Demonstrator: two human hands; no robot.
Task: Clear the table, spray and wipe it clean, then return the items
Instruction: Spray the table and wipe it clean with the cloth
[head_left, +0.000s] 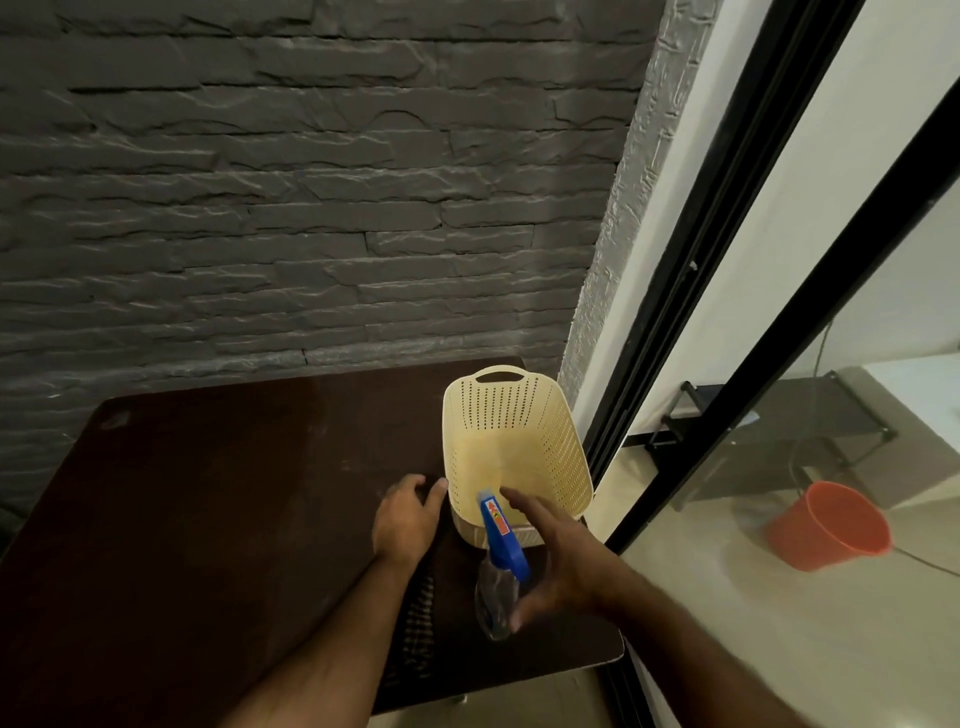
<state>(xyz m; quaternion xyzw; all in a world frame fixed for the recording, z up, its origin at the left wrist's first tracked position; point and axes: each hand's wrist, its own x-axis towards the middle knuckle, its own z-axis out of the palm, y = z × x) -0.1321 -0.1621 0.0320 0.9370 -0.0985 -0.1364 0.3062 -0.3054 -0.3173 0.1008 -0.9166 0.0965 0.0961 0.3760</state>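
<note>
A: At worktop's near right corner: spray bottle, clear body w/ blue trigger head, nozzle pointing toward basket. Status of hands?

B: Right hand over the bottle; thumb down along the clear body, fingers spread past the trigger head toward the basket. Whether it grips or is just letting go, can't tell. Left hand loosely curled, fingertips touching the basket's left wall near its front corner, not wrapped round it.

A: Basket condition?

B: Cream, perforated, upright, handle cutout at far end. Interior looks empty. Stands near worktop right edge, just beyond the bottle.

A: Worktop surface?

B: Dark brown; faint pale smears mid-surface. No cloth visible. Dark patterned patch under left forearm, can't ID.

A: Step in hand?

B: Judgement: return phase. Basket already on worktop, bottle being placed beside or into it. Could equally be pick-up for spraying; frame alone doesn't settle it.

A: Next move req'ts?

B: If stowing: left hand steadies the basket, right lifts the bottle clear of the rim, lowers it inside upright. Basket sits close to the edge, so avoid pushing rightward.

A: Surroundings?

B: Grey stone-look wall behind; black-framed glass at right, orange bucket on floor beyond.
</note>
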